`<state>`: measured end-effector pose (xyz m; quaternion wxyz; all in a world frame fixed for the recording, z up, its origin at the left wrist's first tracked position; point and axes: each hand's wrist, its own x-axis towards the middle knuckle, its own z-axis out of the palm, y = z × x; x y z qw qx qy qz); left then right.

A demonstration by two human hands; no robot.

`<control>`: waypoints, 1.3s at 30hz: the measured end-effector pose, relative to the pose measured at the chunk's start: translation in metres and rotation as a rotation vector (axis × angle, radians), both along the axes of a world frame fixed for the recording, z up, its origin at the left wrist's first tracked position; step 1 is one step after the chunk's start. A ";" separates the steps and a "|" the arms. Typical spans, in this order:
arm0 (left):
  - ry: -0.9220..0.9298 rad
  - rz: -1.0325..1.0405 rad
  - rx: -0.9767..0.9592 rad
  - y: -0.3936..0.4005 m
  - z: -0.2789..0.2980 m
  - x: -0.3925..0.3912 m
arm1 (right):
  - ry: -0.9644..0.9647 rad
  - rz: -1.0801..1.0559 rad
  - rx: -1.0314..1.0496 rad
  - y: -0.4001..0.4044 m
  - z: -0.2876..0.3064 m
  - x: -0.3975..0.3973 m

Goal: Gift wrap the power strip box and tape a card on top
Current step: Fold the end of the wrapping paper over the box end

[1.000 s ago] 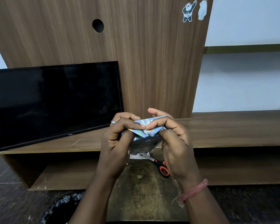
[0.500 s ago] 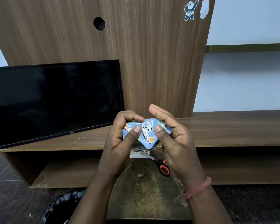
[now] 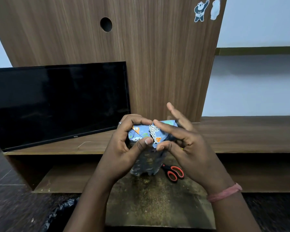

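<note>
Now right hand point(image 3: 189, 144) fingers lifted off wrapped box point(image 3: 151, 133).

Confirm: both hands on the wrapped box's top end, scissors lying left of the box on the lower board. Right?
One thing is wrong: the scissors lie to the right of the wrapped box, not the left, as the head view shows. The rest holds: the left hand and right hand both work the paper at the box's top end, and the scissors rest on the lower board.

Wooden TV unit point(image 3: 157, 64), pale wall point(image 3: 258, 81)
</note>
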<state>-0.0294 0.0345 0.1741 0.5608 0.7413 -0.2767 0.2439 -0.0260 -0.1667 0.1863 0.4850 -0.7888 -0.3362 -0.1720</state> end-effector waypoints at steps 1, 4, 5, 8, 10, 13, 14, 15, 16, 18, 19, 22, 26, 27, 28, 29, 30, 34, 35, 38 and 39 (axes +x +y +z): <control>-0.006 0.005 -0.009 -0.001 0.001 0.000 | -0.021 -0.002 -0.025 -0.001 0.001 0.000; -0.031 0.004 -0.002 -0.004 0.002 -0.001 | -0.113 -0.063 -0.011 0.000 0.003 -0.002; -0.041 0.008 0.004 -0.005 0.002 -0.001 | -0.107 -0.074 0.034 0.000 0.003 -0.004; -0.084 0.038 0.016 -0.009 0.002 0.000 | -0.017 -0.078 0.151 0.003 0.002 -0.006; -0.102 0.046 -0.005 -0.011 0.001 0.001 | 0.020 -0.090 0.185 0.006 0.003 -0.007; -0.125 0.069 -0.023 -0.013 -0.001 0.003 | 0.044 -0.097 0.186 0.008 0.006 -0.008; -0.129 0.072 -0.022 -0.013 -0.002 0.003 | 0.041 -0.102 0.187 0.009 0.006 -0.009; -0.130 0.072 -0.024 -0.014 -0.002 0.003 | 0.035 -0.109 0.193 0.009 0.006 -0.010; -0.131 0.069 -0.031 -0.015 -0.002 0.002 | 0.026 -0.118 0.204 0.010 0.006 -0.011; -0.136 0.064 -0.056 -0.015 -0.001 0.002 | 0.034 -0.114 0.221 0.011 0.006 -0.014; -0.137 0.061 -0.069 -0.015 -0.001 0.002 | 0.050 -0.101 0.223 0.012 0.006 -0.014; -0.129 0.047 -0.098 -0.013 -0.002 0.004 | 0.058 -0.089 0.194 0.011 0.006 -0.013; -0.093 0.051 -0.158 -0.012 -0.002 0.004 | 0.049 -0.096 0.159 0.012 0.006 -0.011; -0.086 0.057 -0.164 -0.012 -0.002 0.004 | 0.048 -0.099 0.171 0.012 0.006 -0.011; -0.083 0.064 -0.165 -0.012 -0.002 0.003 | 0.047 -0.101 0.182 0.013 0.005 -0.010; -0.086 0.073 -0.161 -0.013 -0.002 0.003 | 0.046 -0.101 0.189 0.013 0.004 -0.010; -0.091 0.082 -0.154 -0.013 -0.002 0.002 | 0.044 -0.100 0.190 0.014 0.003 -0.010; -0.089 0.066 -0.117 -0.012 -0.002 0.002 | 0.063 -0.101 0.227 0.017 0.002 -0.009; -0.083 0.056 -0.108 -0.011 -0.002 0.002 | 0.077 -0.091 0.237 0.016 0.003 -0.010; -0.078 0.034 -0.112 -0.010 -0.001 0.001 | 0.115 -0.034 0.230 0.014 0.007 -0.013; -0.079 0.031 -0.117 -0.010 0.000 0.001 | 0.129 -0.023 0.248 0.014 0.007 -0.014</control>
